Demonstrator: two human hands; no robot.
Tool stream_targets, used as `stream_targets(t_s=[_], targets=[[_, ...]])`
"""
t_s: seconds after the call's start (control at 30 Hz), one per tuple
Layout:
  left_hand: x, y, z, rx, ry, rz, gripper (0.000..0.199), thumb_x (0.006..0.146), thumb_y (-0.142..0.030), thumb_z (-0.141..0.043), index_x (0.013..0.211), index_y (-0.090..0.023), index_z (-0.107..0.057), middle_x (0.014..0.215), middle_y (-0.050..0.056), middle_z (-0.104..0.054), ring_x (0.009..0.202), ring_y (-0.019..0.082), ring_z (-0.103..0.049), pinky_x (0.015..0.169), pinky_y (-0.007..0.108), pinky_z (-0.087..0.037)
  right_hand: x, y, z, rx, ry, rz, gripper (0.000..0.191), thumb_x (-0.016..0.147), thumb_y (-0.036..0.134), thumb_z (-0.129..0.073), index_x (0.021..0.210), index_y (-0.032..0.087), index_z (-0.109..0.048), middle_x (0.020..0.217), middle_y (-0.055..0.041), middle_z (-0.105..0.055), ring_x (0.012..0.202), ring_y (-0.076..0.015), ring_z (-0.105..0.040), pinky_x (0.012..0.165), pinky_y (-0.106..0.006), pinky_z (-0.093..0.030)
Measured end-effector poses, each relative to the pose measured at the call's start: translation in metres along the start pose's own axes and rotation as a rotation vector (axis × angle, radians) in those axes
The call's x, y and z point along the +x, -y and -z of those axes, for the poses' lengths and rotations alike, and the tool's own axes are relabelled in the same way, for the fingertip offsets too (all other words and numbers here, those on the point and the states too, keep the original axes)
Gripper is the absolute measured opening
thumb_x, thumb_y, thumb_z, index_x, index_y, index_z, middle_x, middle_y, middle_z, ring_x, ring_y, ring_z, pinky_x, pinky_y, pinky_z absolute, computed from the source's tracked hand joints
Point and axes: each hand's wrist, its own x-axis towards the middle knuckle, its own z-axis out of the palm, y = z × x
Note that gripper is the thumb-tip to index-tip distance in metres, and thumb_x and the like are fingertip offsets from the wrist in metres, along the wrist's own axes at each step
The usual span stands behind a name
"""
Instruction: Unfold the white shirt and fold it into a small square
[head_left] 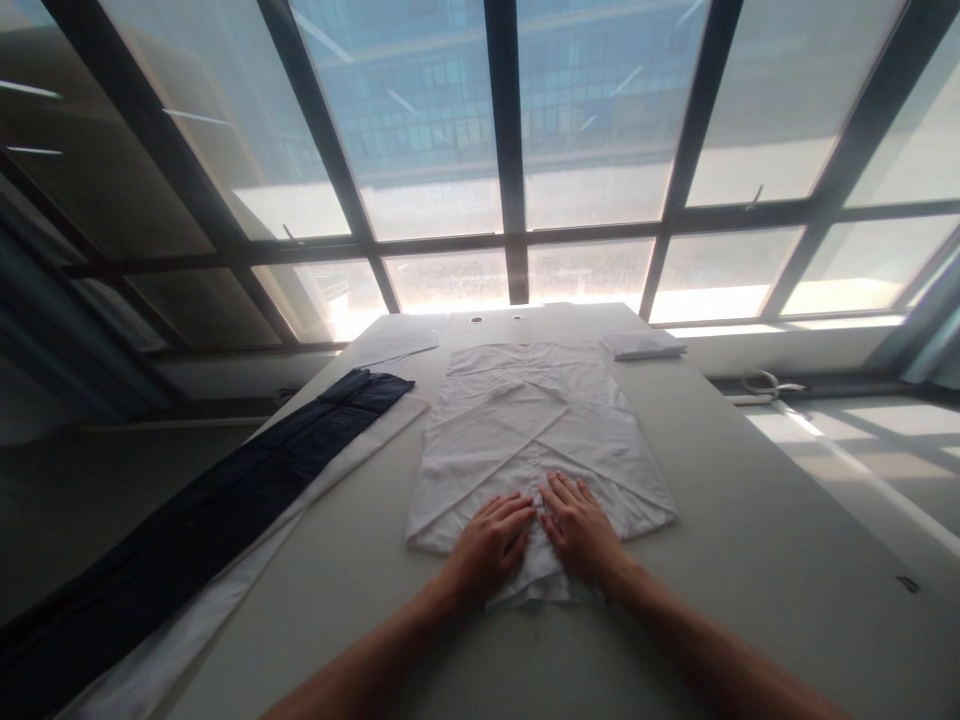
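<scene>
A white garment [517, 420], seemingly a shirt with its sleeves folded diagonally across it, lies spread on the white table [720, 600]. Both my hands press on its near end, side by side with a narrow gap between them. My left hand [491, 545] lies flat, fingers stretched toward the middle of the cloth. To its right, my right hand [581, 530] also rests flat with fingers extended. A narrower flap of the white fabric sticks out toward me below the hands. Creases run across the cloth.
Dark navy trousers [247, 490] lie along the table's left edge over a white cloth [255, 565]. A folded white cloth [645, 345] sits at the far right, and a flat white piece [390, 345] at the far left. Large windows [585, 120] stand beyond the table.
</scene>
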Motion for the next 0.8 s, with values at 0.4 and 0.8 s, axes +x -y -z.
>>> stream_targets(t_s=[0.4,0.8], targets=[[0.0023,0.0023,-0.0049,0.056,0.036,-0.012,0.055,0.096,-0.018,-0.056,0.151,-0.024,-0.055,0.156,0.008,-0.054,0.147,0.026,-0.047,0.125,0.050,-0.036,0.0002,-0.0001,0.0024,-0.002,0.005,0.008,0.054,0.105,0.034,-0.043,0.154,0.016,-0.052,0.164,-0.0130,-0.041,0.155,-0.0261,-0.032,0.128,-0.047,-0.022],[0.0000,-0.0017,-0.0033,0.174,0.155,-0.062,0.059,0.105,-0.027,-0.046,0.163,-0.022,-0.036,0.165,0.010,-0.041,0.156,0.030,-0.031,0.126,0.056,-0.029,-0.0018,0.0018,0.0037,-0.032,0.020,0.020,0.054,0.103,0.029,-0.043,0.154,0.014,-0.052,0.163,-0.0153,-0.042,0.154,-0.0280,-0.033,0.126,-0.048,-0.024]])
